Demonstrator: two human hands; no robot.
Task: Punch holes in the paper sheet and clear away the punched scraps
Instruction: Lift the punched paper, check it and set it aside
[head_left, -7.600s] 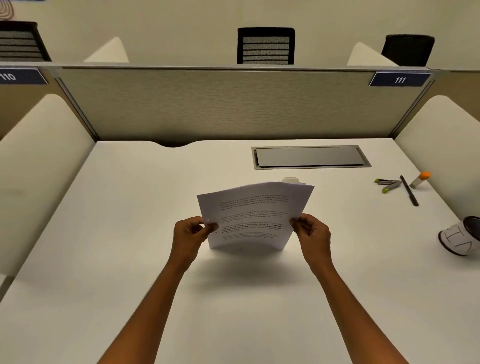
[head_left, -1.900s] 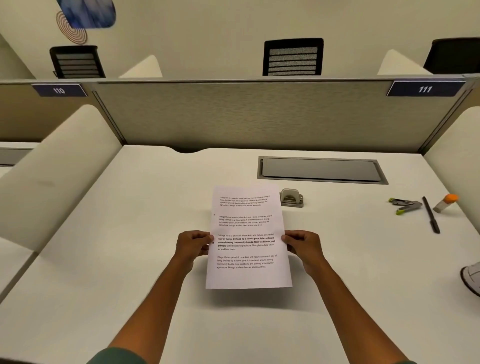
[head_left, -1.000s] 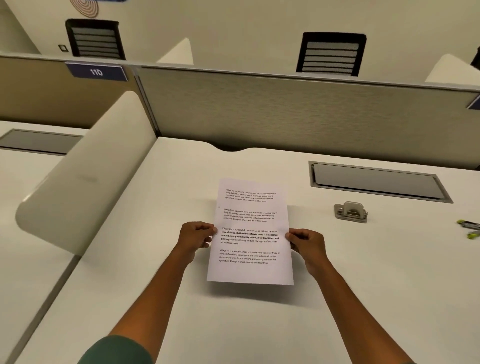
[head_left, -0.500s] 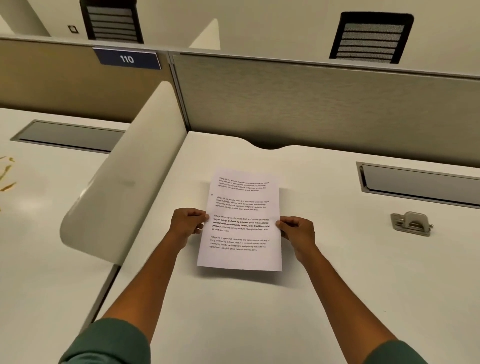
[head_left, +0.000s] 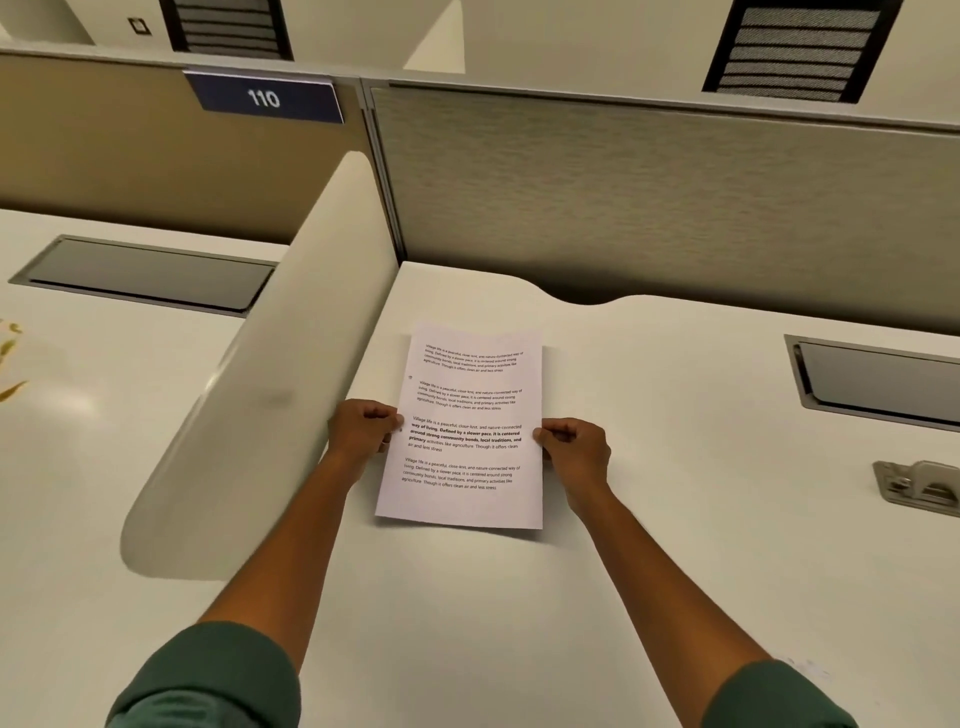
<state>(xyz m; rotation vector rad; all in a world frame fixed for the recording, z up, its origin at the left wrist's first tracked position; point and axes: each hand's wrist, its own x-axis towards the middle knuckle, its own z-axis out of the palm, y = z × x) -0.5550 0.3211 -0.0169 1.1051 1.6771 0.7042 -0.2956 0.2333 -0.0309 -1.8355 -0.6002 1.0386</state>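
A white paper sheet (head_left: 470, 410) with several printed paragraphs is held flat, low over the left part of the white desk (head_left: 675, 545), its far end near the surface. A small punched hole shows near its left edge. My left hand (head_left: 363, 428) pinches the sheet's left edge at mid height. My right hand (head_left: 574, 447) pinches its right edge. A grey metal hole punch (head_left: 919, 488) sits on the desk at the far right, well apart from both hands. A few tiny pale specks (head_left: 808, 667) lie on the desk near my right sleeve.
A rounded white side divider (head_left: 270, 374) stands just left of the sheet. A grey fabric partition (head_left: 649, 197) closes the back. A grey cable hatch (head_left: 883, 379) is set into the desk at the right. Another desk lies beyond the divider.
The sheet went from raised upright in both hands to flat and low. It has moved leftward over the desk toward the divider, and the punch now lies at the right edge of view.
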